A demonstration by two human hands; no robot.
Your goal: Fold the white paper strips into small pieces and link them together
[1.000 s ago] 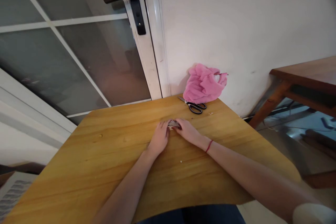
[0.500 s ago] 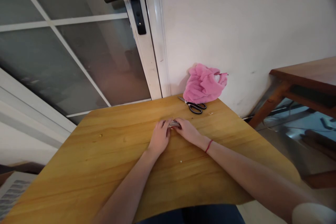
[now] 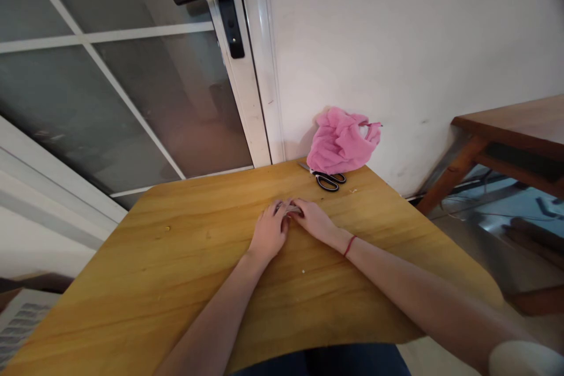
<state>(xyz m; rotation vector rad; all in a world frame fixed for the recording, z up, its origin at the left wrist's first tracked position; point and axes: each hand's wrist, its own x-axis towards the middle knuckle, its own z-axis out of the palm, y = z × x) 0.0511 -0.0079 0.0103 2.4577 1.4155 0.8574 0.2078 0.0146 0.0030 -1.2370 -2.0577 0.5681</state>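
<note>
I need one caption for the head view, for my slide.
Left hand and right hand hold a small pale object over a wooden table, scissors and pink cloth beyond.

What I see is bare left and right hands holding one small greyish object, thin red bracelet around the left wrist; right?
Wrong wrist: the head view shows the thin red bracelet around the right wrist. The left hand and right hand do hold one small greyish object.

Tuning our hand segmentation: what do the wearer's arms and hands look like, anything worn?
Left hand ungloved, no sleeve or band visible on that arm. Right hand also ungloved, with a thin red bracelet at the wrist. A whitish patch near the right elbow may be a sleeve edge; can't confirm.
</note>
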